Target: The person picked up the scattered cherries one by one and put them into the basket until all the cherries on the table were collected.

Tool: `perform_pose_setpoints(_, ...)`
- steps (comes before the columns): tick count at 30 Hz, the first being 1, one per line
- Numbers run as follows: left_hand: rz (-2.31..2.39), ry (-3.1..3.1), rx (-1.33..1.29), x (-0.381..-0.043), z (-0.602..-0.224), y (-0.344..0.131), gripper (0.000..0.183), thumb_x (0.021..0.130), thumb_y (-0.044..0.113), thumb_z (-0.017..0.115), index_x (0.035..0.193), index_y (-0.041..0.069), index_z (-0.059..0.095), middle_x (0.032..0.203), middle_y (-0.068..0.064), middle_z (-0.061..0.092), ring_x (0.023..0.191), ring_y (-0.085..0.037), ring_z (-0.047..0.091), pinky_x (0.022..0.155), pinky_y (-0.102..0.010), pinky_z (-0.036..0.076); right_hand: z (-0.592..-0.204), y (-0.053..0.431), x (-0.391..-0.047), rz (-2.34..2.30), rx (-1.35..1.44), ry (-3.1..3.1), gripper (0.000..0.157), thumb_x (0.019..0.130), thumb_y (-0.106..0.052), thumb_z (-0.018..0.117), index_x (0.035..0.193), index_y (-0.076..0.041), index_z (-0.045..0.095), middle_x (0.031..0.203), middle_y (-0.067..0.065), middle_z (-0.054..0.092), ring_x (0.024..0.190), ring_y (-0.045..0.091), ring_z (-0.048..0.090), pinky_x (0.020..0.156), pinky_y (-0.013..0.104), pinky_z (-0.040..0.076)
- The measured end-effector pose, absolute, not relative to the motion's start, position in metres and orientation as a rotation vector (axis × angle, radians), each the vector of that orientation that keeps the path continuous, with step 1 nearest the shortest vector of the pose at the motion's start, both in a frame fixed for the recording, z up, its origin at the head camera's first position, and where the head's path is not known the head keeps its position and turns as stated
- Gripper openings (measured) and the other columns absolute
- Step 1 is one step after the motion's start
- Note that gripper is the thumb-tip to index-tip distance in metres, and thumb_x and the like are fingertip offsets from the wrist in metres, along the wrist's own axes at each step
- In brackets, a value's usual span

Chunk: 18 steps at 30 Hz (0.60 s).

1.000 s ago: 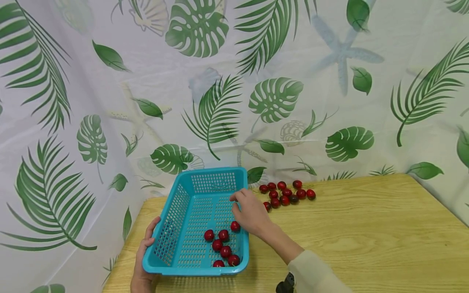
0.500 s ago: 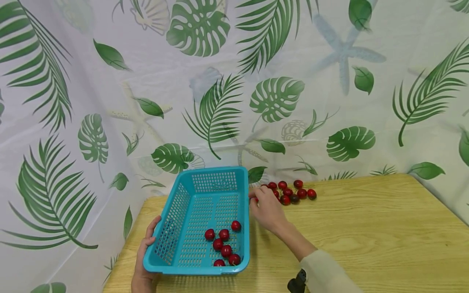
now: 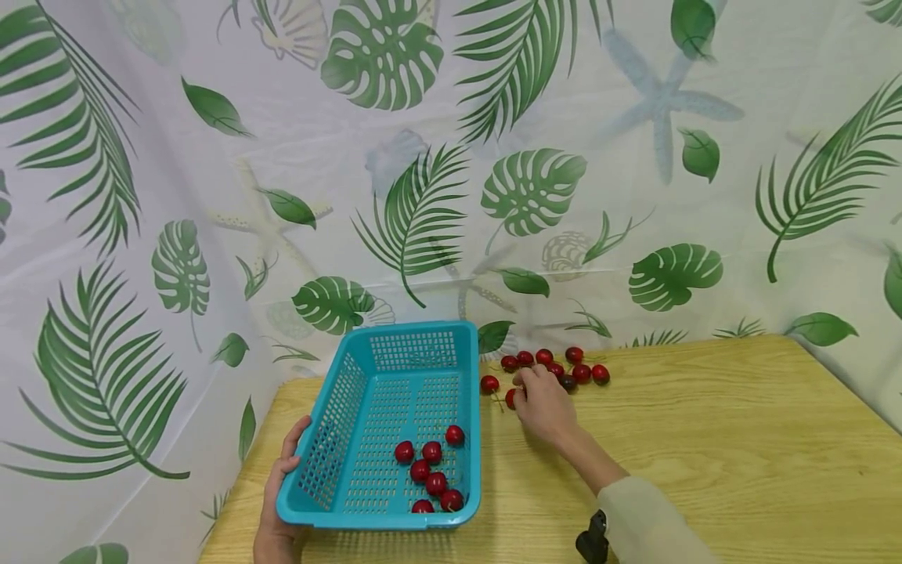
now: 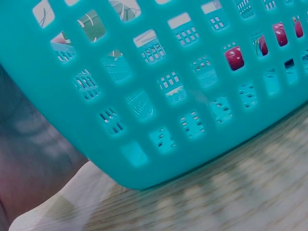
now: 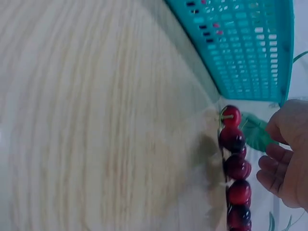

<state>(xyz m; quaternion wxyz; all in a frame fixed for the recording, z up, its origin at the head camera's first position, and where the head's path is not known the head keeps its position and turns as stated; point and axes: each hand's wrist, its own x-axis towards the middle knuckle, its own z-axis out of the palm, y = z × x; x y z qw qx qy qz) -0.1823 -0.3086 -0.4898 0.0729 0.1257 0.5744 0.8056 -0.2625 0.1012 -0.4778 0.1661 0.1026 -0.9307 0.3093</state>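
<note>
On the left of the table, a blue perforated plastic basket (image 3: pixel 355 423) stands with several red cherries (image 3: pixel 436 483) inside, gathered toward its near right corner. My left hand (image 3: pixel 276 489) holds the basket's left side at the rim; some of its fingers are hidden. In the left wrist view, the basket wall (image 4: pixel 163 120) fills most of the frame. To the basket's right lies a group of loose cherries (image 3: pixel 581 374). My right hand (image 3: pixel 546 405) is over the left part of this group, hiding some cherries. The right wrist view shows its fingers (image 5: pixel 274 166) loosely bent, with nothing visible between them.
The wood-grain table (image 3: pixel 705 439) extends to the right of the cherries. Behind it hangs a white cloth (image 3: pixel 599 305) printed with green leaves, close to the table's back edge. A black device (image 3: pixel 593 540) sits at my right wrist by the sleeve.
My right hand has moved right, from above the basket's right rim to over the loose cherries. A cherry close beside the basket is now in plain view. The left hand and basket stay put.
</note>
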Motion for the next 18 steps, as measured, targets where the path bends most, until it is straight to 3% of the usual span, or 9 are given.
perform_pose_setpoints(7,2.417,1.723,0.430,-0.183,-0.492,-0.309,0.062,0.101,0.014,0.007,0.154,0.041,0.023,0.150,0.011,0.032,0.130,-0.015,0.043,0.099,-0.035,0.043,-0.484,0.111,-0.267,0.855,0.187,-2.786,0.013,0.093,-0.012,0.061,0.103,-0.004,0.064,0.104,0.012,0.061,0.085,0.025,0.061,0.070,0.043,0.052)
perform_pose_setpoints(15,2.411,1.727,0.423,-0.184,-0.491,-0.309,0.063,0.100,0.014,0.006,0.156,0.038,0.017,0.151,0.011,0.031,0.131,-0.015,0.042,0.100,-0.034,0.042,-0.488,0.098,-0.267,0.804,0.252,-2.868,0.012,0.093,-0.021,0.066,0.090,-0.012,0.058,0.078,0.002,0.055,0.064,0.017,0.052,0.056,0.036,0.043)
perform_pose_setpoints(18,2.421,1.707,0.428,-0.183,-0.490,-0.308,0.063,0.100,0.013,0.006,0.157,0.037,0.016,0.151,0.012,0.033,0.131,-0.015,0.042,0.100,-0.034,0.042,-0.490,0.091,-0.268,0.792,0.258,-2.894,0.015,0.093,-0.022,0.067,0.097,-0.010,0.060,0.079,0.001,0.060,0.064,0.017,0.055,0.055,0.036,0.045)
